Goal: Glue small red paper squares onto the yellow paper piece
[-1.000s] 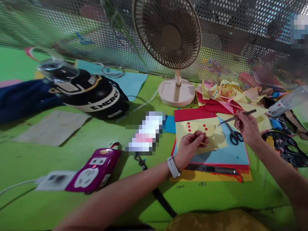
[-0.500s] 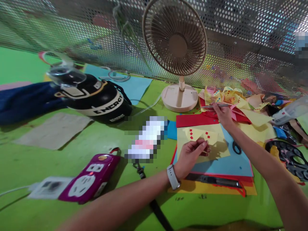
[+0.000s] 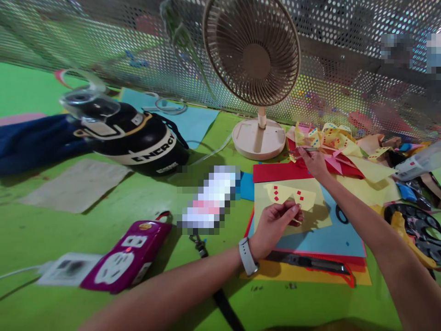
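My left hand (image 3: 280, 219), with a watch on its wrist, pinches the lower edge of a small yellow paper piece (image 3: 292, 196) bearing red diamond shapes. Beneath it lie a larger yellow sheet (image 3: 319, 216) and a blue sheet (image 3: 330, 243). My right hand (image 3: 313, 162) is closed on thin metal tweezers (image 3: 292, 151), whose tips point left above red paper scraps. A red strip (image 3: 280, 173) lies along the top of the sheets. Black scissor handles (image 3: 342, 214) show partly behind my right forearm.
A fan (image 3: 259, 138) stands behind the papers. Cut scraps (image 3: 337, 135) pile up at the back right. A black bottle (image 3: 138, 142), a phone (image 3: 210, 197) and a purple power strip (image 3: 127, 257) are to the left. A black cutter (image 3: 310, 262) lies in front; a black tray (image 3: 418, 230) is at right.
My right hand and the tweezers have moved slightly left over the red scraps. My left hand keeps its pinch on the yellow piece. The view has shifted a little.
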`<state>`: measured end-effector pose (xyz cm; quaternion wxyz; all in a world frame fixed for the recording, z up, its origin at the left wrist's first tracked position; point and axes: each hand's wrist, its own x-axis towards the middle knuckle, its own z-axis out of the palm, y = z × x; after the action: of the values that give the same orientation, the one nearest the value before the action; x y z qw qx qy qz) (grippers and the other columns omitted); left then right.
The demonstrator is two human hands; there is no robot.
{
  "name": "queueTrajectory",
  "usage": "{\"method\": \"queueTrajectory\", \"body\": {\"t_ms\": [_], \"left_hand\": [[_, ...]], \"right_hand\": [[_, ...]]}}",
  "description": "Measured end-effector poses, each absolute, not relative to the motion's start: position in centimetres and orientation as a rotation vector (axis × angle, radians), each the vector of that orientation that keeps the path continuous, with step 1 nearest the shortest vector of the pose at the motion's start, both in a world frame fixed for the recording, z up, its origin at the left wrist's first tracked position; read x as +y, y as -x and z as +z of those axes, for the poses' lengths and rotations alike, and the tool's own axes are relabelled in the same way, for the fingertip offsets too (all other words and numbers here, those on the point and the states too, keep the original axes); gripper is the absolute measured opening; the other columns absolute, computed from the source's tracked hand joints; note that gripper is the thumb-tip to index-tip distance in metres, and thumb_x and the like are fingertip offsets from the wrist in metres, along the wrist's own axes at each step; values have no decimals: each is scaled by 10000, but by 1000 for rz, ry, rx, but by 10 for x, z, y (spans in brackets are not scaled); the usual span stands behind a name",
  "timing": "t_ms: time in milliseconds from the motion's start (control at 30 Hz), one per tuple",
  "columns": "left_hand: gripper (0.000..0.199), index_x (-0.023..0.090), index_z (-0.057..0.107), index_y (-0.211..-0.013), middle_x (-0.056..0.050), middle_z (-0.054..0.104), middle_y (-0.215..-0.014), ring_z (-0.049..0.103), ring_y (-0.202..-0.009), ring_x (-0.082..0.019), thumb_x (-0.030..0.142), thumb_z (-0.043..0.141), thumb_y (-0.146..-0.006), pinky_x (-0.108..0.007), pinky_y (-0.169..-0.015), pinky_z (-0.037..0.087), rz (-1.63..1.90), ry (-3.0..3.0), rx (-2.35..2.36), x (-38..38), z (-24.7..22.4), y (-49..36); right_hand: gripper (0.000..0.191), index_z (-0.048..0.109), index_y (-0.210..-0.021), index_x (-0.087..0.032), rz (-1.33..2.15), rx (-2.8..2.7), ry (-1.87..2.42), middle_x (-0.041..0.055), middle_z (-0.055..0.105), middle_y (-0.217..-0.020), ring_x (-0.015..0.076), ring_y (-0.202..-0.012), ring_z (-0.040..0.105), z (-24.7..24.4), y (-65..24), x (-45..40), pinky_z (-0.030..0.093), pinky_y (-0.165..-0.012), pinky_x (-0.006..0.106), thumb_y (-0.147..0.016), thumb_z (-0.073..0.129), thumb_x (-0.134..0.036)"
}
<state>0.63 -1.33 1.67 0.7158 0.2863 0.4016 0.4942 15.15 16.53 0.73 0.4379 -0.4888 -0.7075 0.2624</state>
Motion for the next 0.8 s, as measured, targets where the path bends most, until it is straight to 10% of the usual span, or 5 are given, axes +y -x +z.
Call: {"method": "queueTrajectory", "body": {"t_ms": [800], "left_hand": [[324,141,700,-743,-24,707,-661,648,-611,-132,438,797,-658,-262,-618,560,1088,-666,882,-13,16,-6]], "right_hand": [[443,725,-912,-211,536,-1906,1193,89,743,-801,238,-803,714,9,-138,136,571,-769,360,-887,484,-581]]}}
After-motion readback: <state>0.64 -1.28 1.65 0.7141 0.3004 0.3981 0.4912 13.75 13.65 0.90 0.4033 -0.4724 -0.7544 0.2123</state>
